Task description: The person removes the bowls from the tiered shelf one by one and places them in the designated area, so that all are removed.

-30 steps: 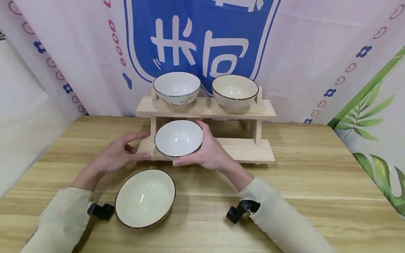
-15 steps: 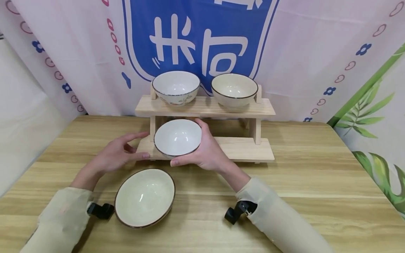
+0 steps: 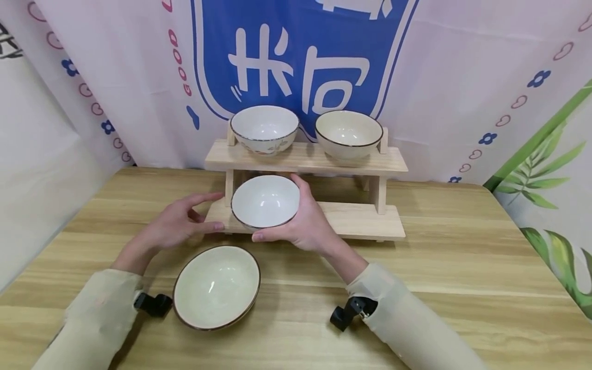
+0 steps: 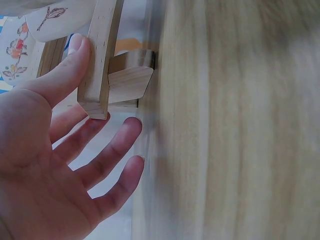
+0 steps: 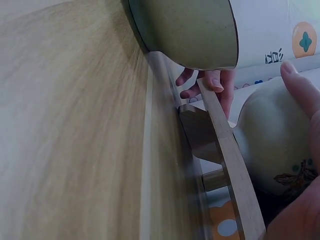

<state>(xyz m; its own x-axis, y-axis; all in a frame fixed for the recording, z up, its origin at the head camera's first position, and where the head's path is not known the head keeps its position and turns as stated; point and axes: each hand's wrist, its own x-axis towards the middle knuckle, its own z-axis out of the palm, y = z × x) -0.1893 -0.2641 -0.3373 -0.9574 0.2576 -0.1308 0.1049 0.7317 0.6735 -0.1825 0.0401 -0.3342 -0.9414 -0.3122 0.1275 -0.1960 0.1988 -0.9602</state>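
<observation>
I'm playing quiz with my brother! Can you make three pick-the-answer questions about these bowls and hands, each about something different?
1. Where is the white bowl that the right hand holds?
A. at the lower shelf of the wooden rack
B. on the top shelf
C. on the floor

2. How many bowls show in all?
A. two
B. four
C. six

3. What is the left hand doing?
A. gripping a spoon
B. lifting the cream bowl
C. open, its thumb touching the rack's left end

Answers: 1 A, the head view shows it at the lower board. 2 B, two on top, one in hand, one on the table. 3 C, the left wrist view shows spread fingers and the thumb on the wood.
</observation>
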